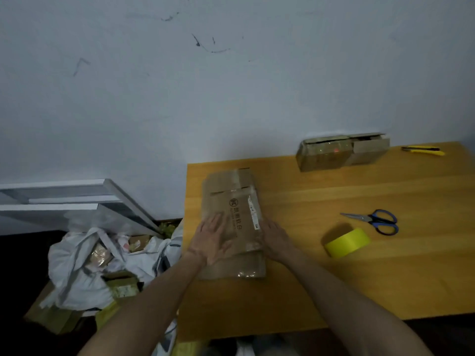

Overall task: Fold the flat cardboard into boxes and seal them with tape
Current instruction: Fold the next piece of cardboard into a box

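The flattened cardboard box point(232, 222) bears a circled logo and blurred, unreadable print. The left hand point(212, 240) lies flat and spread on it; the right hand point(276, 240) rests unclenched against its right edge, grasping nothing.

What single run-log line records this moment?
left hand: flat on flattened brown cardboard | right hand: at cardboard's right edge | yellow tape roll: untouched

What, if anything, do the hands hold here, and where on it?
Nothing is gripped. The left hand lies flat on the flattened cardboard; the right hand rests against its right edge.
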